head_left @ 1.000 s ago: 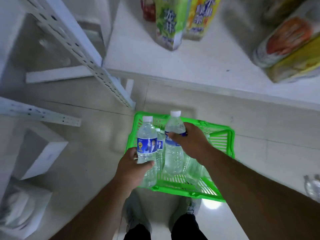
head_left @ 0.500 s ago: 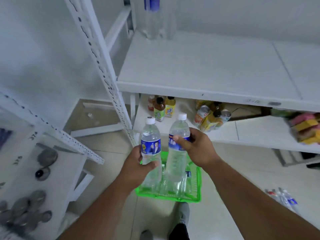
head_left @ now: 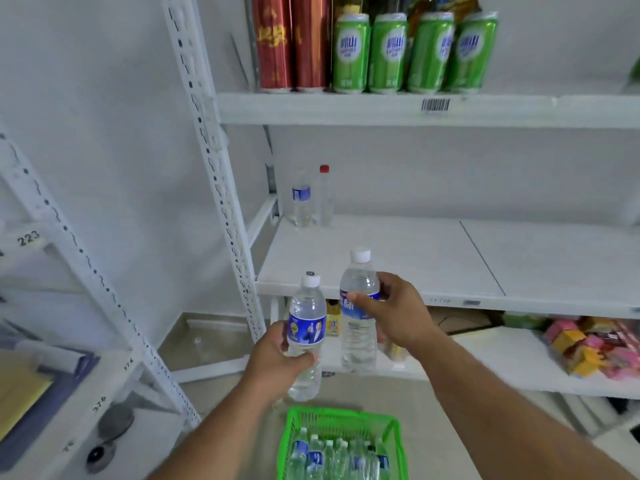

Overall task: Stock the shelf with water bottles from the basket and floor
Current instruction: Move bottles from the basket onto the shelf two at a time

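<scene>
The left hand [head_left: 277, 355] is wrapping its grip around one upright water bottle [head_left: 306, 336]; the right hand [head_left: 398, 315] is pinching another bottle [head_left: 358, 317], both hovering before the middle shelf [head_left: 398, 258]. The green basket [head_left: 341, 419] is sitting at 6 o'clock, holding more bottles.

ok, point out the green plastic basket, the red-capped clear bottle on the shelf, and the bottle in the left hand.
Green plastic basket [head_left: 394, 433]: head view, right rim.
Red-capped clear bottle [head_left: 324, 199]: head view, body.
Clear water bottle in left hand [head_left: 307, 329]: head view, blue label.
</scene>
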Demonstrator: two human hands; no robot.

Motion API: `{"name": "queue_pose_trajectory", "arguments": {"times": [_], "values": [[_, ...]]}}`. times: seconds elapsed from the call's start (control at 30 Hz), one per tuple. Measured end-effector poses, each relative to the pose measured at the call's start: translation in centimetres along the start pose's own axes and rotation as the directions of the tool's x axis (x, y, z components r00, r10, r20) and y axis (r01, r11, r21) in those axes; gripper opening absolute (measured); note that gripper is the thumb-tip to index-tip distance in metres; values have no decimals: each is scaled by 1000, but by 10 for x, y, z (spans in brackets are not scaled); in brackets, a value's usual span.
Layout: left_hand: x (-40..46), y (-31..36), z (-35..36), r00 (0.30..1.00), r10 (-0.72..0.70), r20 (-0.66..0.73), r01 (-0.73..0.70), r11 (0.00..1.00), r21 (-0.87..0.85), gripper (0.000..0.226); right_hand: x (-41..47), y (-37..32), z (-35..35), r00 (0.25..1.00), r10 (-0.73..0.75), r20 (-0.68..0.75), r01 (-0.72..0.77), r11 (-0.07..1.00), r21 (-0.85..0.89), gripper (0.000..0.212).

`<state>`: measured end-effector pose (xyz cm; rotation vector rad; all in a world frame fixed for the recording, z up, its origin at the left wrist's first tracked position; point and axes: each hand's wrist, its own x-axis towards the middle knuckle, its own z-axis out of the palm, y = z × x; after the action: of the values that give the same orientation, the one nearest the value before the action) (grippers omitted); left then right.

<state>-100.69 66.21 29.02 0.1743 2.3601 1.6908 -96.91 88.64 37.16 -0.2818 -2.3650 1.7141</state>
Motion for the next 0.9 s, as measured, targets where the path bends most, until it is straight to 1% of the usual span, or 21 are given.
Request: {"name": "queue_pose_trajectory", "arguments": {"times": [0.13, 0.33, 0.57, 0.67, 0.8, 0.9], "values": [[10, 24, 16, 998, 20, -55, -20, 1000, -8, 63, 10, -13, -24, 997, -56, 48, 54, 997, 48, 12], [30, 44, 39, 995, 46, -85, -48, 999, -22, 58, 41, -13, -50, 992, -72, 101, 73, 997, -8, 10], [62, 58, 44, 992, 27, -124, -30, 999, -22, 58, 91, -12, -55, 989, -67, 132, 72, 997, -32, 14], [83, 63, 40, 993, 14, -119, -15, 1000, -8, 58, 120, -9, -48, 992, -41, 117, 48, 997, -63, 23], [119, 66, 31, 993, 19, -116, -16, 1000, 27, 53, 158, -6, -33, 995, -17, 96, 27, 995, -101, 33], [151, 64, 22, 995, 36, -96, -32, 999, 34, 58, 186, -4, -20, 997, -3, 73, 11, 992, -122, 38]]}}
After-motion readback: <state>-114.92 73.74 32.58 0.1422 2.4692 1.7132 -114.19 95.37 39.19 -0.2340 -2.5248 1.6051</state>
